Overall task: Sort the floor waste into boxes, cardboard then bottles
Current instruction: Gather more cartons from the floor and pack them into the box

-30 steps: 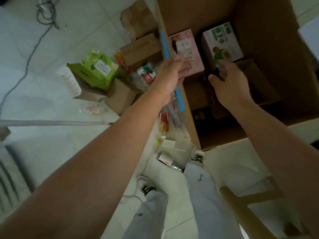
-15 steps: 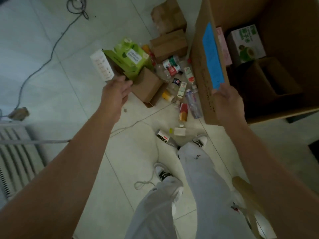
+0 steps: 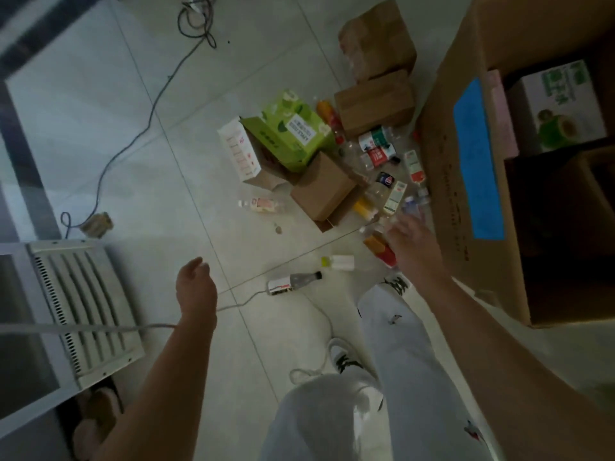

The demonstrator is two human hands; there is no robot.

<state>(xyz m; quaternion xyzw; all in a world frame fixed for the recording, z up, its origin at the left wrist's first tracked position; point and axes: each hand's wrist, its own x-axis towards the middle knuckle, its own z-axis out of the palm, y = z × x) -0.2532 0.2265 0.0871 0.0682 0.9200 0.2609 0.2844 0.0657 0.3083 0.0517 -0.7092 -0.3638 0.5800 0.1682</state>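
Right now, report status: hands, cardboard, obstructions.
Both hands empty: left hand open, right hand spread over bottles. Green carton, brown boxes not yet boxed. Cable by feet.

The scene is dim and grey-green, with soft, flat light and only faint shadows on the tiled floor [image 3: 139, 181]. The right hand [image 3: 411, 241] is motion-blurred. Wide-angle distortion bends the edges, and the large cardboard box [image 3: 446, 181] interior falls into deep shadow.
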